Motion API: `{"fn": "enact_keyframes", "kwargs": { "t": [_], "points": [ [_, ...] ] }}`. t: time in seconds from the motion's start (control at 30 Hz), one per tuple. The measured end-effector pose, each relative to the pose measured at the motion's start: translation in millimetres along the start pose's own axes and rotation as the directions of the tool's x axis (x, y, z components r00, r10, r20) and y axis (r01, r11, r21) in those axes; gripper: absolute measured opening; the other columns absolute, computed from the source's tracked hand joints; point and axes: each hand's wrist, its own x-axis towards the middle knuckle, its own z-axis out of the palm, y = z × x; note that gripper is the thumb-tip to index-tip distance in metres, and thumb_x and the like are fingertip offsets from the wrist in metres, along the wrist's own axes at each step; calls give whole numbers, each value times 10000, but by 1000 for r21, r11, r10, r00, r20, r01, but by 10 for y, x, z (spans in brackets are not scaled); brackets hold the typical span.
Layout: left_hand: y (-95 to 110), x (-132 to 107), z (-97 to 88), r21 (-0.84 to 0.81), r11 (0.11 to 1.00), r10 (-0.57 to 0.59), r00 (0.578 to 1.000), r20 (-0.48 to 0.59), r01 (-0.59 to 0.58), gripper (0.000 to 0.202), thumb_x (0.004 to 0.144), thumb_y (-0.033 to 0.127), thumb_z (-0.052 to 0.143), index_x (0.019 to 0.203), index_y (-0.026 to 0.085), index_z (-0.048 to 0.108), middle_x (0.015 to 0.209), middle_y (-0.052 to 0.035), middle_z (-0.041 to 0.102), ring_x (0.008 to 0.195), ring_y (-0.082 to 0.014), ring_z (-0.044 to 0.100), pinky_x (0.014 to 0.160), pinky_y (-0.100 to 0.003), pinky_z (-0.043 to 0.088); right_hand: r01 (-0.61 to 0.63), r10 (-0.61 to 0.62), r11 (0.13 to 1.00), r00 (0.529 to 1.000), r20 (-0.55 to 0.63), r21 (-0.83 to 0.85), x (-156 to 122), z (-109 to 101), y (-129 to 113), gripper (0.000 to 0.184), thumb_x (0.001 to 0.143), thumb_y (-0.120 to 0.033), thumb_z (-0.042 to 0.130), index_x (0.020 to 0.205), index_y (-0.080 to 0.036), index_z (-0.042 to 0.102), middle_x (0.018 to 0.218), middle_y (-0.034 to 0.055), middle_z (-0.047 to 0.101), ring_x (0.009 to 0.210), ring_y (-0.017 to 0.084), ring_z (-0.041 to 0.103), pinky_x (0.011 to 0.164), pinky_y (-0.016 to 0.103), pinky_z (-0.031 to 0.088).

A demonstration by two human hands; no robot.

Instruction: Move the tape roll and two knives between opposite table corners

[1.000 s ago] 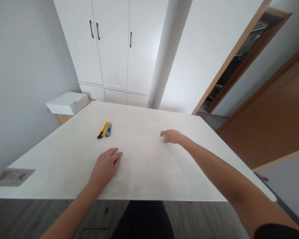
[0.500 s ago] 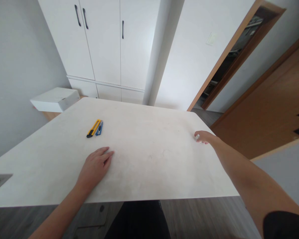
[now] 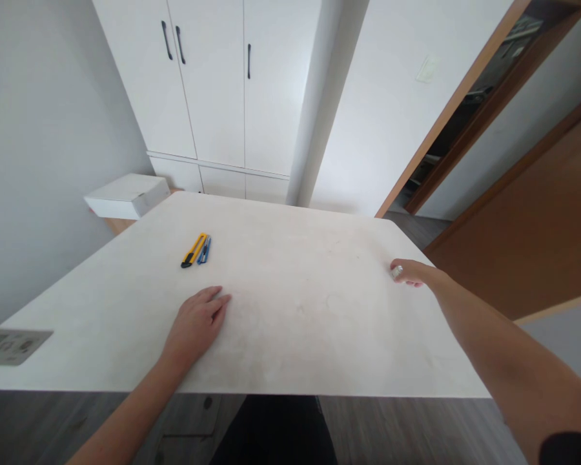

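Note:
My left hand (image 3: pixel 199 321) lies on the white table (image 3: pixel 290 349), its fingers stretched out and holding nothing. Beyond it, a yellow box cutter (image 3: pixel 193 250) with a black end rests on the tabletop. A smaller blue box cutter (image 3: pixel 204 249) lies close along its right side. Over at the table's right side, my right hand (image 3: pixel 410 272) is closed around a small whitish object (image 3: pixel 396 272). Only one end of that object shows by the thumb and fingers, and its kind is too small to make out.
A printed label or sheet (image 3: pixel 14 347) is on the table's left front part. Past the far left corner sits a white box (image 3: pixel 128 194). White cabinets (image 3: pixel 208 97) stand behind the table, and a brown door (image 3: pixel 527 239) is on the right.
The head view has turned slightly left, so everything appears further right and more of the label shows. Both hands keep about the same places on the table.

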Motion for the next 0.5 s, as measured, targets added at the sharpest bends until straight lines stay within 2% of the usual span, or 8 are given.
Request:
{"fn": "enact_keyframes", "kwargs": {
  "t": [0.03,0.1,0.2,0.27,0.3,0.37,0.43,0.5],
  "points": [
    [13,0,-7,0,1000,-6,1000,3,6,403,994,361,424,1147,234,775,1292,-126,698,1177,-286,654,1049,-489,514,-13,13,999,1000,-1,-52,-27,-23,-32,663,661,-234,812,1291,-232,604,847,69,690,671,227,662,595,320,523],
    [44,0,-25,-2,1000,-19,1000,9,19,384,991,334,437,1143,236,776,1298,-124,695,1187,-285,650,1053,-487,511,-49,28,980,993,-112,-194,-91,-85,-185,729,650,-289,837,1329,-198,586,1052,161,690,809,299,701,653,373,538],
    [91,6,-56,-6,999,-42,999,18,42,358,977,289,461,1140,243,776,1294,-125,696,1195,-287,645,1051,-490,509,-67,-35,932,961,-273,-355,-257,-169,-733,538,756,-313,764,1251,-145,637,1247,254,615,1028,368,682,772,420,528],
    [116,11,-74,-15,998,-60,998,18,60,342,970,271,478,1134,250,777,1290,-121,698,1202,-286,641,1054,-492,505,75,-199,921,934,-296,-381,-453,-164,-1333,340,884,-292,633,1188,-144,672,1256,233,630,1119,345,653,856,401,503],
    [126,12,-81,-21,997,-68,998,18,68,334,969,266,486,1133,252,777,1293,-119,696,1208,-286,637,1058,-493,500,194,-313,906,906,-285,-377,-580,-128,-1690,283,934,-277,570,1157,-148,687,1235,208,656,1150,315,640,897,372,484],
    [139,11,-94,-29,996,-79,997,24,80,328,971,257,494,1141,247,775,1305,-122,691,1222,-288,628,1067,-492,489,411,-489,858,837,-245,-307,-875,15,-2471,273,982,-278,504,1133,-169,704,1191,149,706,1125,264,649,913,326,468],
    [144,7,-107,-37,996,-85,996,38,87,328,974,246,498,1158,239,769,1319,-127,682,1236,-294,619,1074,-493,480,594,-640,765,744,-191,-250,-1191,241,-3270,276,992,-278,489,1077,-172,730,1136,116,739,1080,236,663,900,296,467],
    [144,3,-122,-51,995,-85,995,53,88,331,969,221,502,1172,235,763,1329,-128,676,1247,-298,610,1074,-494,475,709,-738,674,652,-173,-206,-1480,505,-4011,298,1000,-282,475,1057,-171,745,1148,108,746,1090,231,662,905,289,469]
  ]
}}
